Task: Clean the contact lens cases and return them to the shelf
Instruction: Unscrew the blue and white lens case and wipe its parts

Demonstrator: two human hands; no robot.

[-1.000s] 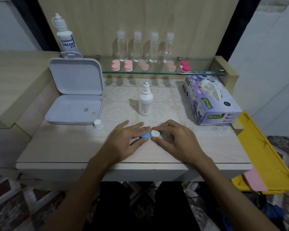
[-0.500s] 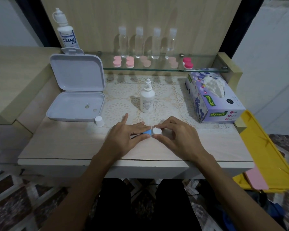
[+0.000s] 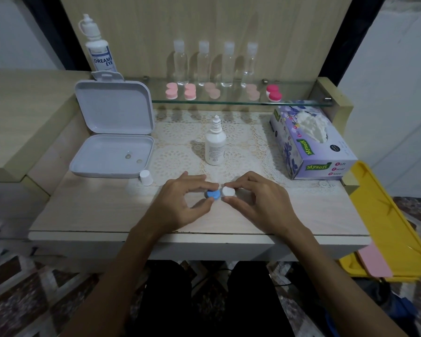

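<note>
A: Where was the contact lens case (image 3: 219, 192)?

B: On the tabletop (image 3: 88, 210), near the middle of the front edge. Left hand (image 3: 180, 203) pinched the blue cap (image 3: 212, 193); right hand (image 3: 258, 200) pinched the white cap (image 3: 229, 191). Fingers of both were curled round the caps.

A: Step in hand?

B: Judged: caps being turned, opening or closing not told. Five other cases sat on the glass shelf (image 3: 301, 102).

A: Next move?

B: If opening, solution from the dropper bottle (image 3: 214, 147) behind, then a tissue from the tissue box (image 3: 311, 147) at the right edge.
</note>
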